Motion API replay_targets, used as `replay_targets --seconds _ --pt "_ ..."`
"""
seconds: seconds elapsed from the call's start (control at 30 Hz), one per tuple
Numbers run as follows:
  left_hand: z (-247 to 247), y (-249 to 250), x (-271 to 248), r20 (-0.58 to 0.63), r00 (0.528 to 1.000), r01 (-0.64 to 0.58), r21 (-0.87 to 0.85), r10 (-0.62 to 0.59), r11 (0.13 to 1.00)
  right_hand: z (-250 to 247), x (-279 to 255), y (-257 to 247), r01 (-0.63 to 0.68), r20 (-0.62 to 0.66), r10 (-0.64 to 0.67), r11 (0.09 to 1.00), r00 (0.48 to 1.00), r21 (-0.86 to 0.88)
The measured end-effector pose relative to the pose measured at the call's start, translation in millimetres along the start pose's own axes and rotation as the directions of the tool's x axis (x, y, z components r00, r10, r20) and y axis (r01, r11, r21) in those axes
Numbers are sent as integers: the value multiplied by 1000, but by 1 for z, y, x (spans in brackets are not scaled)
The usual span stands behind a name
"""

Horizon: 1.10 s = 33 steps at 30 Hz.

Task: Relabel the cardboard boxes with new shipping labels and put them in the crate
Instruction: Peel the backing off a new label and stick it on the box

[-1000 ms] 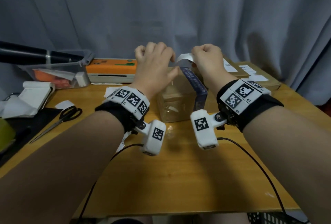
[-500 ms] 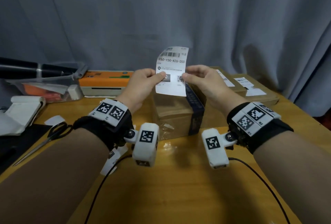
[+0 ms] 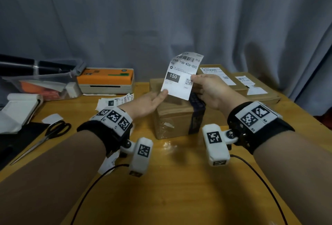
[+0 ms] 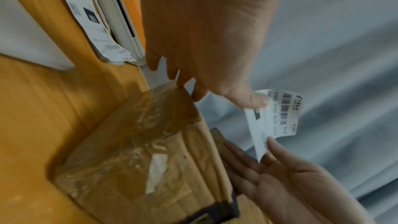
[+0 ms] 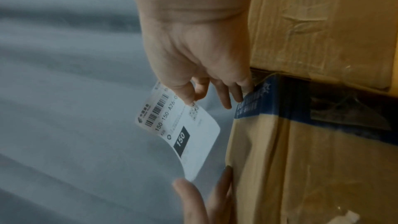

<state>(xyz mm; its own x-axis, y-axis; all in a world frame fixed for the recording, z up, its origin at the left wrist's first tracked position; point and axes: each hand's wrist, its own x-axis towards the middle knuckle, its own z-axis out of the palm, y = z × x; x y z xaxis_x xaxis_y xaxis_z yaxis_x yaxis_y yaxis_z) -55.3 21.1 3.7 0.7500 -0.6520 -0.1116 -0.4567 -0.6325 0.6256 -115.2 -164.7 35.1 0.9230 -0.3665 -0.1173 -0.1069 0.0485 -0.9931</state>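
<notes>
A white shipping label (image 3: pixel 181 77) marked 150 hangs upright above a brown cardboard box (image 3: pixel 172 122) with dark blue tape. My right hand (image 3: pixel 199 84) pinches the label's right edge between thumb and forefinger (image 5: pixel 189 94); its other fingers reach down to the blue tape (image 5: pixel 256 101). My left hand (image 3: pixel 158 97) lies palm up with straight fingers, only its thumb (image 4: pixel 254 101) touching the label's lower left corner. The box (image 4: pixel 129 142) stands on the table under both hands. No crate is in view.
Two flat cardboard boxes (image 3: pixel 215 73) (image 3: pixel 255 90) with labels lie at the back right. An orange label printer (image 3: pixel 106 79) stands at the back left, loose labels (image 3: pixel 115 101) before it. Scissors (image 3: pixel 53 131) and a clear plastic bin (image 3: pixel 41 84) are on the left.
The label was raised from the box top and unfolded. Half a second ago both hands pinched it; now it tilts right and my left hand has opened, with only the thumb touching.
</notes>
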Motion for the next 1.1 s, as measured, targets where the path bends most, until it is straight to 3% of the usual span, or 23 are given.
replay_targets --seconds 0.1,0.33,0.5,0.6,0.67,0.77,0.93,1.1 --pt "-3 -6 -6 28 998 45 127 -49 991 0 -5 1 -38 -43 39 999 998 28" --pt "-11 -10 -32 33 995 88 74 -90 993 4 -32 3 -166 4 167 986 986 -18" --pt "-16 -4 -56 114 985 115 102 -126 988 5 -53 0 -215 48 220 972 974 -92" --pt "-21 10 -69 87 992 74 142 -87 987 7 -62 -1 -203 -34 201 961 979 -189" --pt "-27 21 -74 -81 997 17 71 -11 997 6 -63 -2 -146 -115 121 959 986 -244" --pt "-36 31 -73 -257 965 -19 -270 -53 963 6 -62 -6 -95 -102 75 973 992 -212" --pt "-32 34 -58 -281 957 -54 -399 -67 915 13 -57 -9 -115 -77 101 971 992 -211" --pt "-28 29 -35 -241 946 92 -449 -219 889 24 -43 -6 -146 -128 110 937 986 -318"
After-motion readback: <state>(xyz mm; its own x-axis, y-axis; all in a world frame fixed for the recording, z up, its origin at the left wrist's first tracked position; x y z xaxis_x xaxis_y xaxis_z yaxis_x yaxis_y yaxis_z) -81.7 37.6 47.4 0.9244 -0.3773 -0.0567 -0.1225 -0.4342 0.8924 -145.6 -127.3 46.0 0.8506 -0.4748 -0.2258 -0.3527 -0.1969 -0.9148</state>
